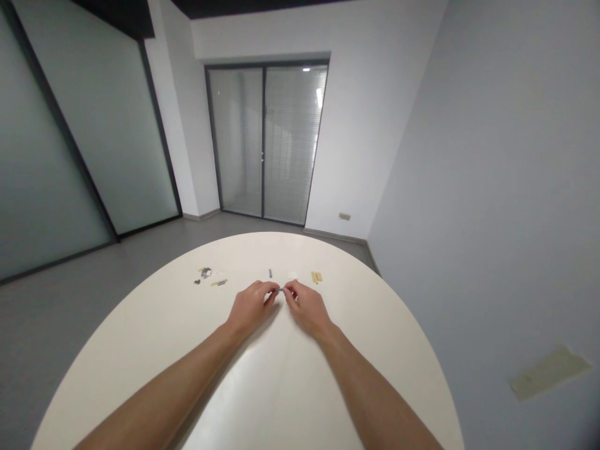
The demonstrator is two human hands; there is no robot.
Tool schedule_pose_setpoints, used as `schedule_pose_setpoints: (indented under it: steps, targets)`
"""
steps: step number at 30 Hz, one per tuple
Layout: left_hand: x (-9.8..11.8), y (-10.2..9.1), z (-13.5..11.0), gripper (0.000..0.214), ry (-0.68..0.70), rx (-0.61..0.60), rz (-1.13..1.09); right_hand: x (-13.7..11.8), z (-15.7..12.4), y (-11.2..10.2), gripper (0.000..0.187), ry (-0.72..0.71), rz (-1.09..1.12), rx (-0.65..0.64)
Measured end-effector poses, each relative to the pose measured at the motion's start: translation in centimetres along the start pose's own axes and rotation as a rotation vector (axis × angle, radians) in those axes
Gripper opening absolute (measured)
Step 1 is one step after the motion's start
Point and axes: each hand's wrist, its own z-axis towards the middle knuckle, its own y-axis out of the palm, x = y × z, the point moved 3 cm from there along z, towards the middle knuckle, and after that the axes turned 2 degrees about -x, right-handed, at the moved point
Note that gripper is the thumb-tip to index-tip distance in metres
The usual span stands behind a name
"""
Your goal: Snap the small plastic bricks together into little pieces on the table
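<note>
Between the fingertips of both hands is a small grey piece, too small to name. My left hand pinches its left end, and my right hand closes on the right end. Just beyond them on the white table lies a short grey-blue strip. A white piece sits behind my right hand, partly hidden by it. To the right are flat tan pieces.
Left of my hands lies a cluster of small grey and tan pieces, with a dark bit and a thin tan-and-grey strip nearby. The table has a rounded far edge. A grey wall stands to the right, glass doors beyond.
</note>
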Motion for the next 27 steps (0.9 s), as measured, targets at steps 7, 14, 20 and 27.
schedule_pose_setpoints:
  steps: [7, 14, 20, 27]
  targets:
    - [-0.13, 0.05, -0.07, 0.021, -0.004, -0.006, -0.02, -0.2, -0.04, -0.02, 0.016, -0.011, 0.045, -0.017]
    - [0.1, -0.15, -0.07, 0.025, 0.016, 0.013, -0.018, -0.17, 0.04, -0.03, 0.014, -0.032, 0.016, -0.006]
    - [0.04, -0.17, -0.06, 0.024, 0.022, 0.056, -0.032, 0.0, 0.06, 0.11, 0.015, -0.022, 0.015, -0.011]
    - [-0.06, -0.01, -0.01, 0.022, 0.035, 0.042, -0.009, 0.05, 0.09, 0.21, 0.017, -0.039, -0.009, -0.001]
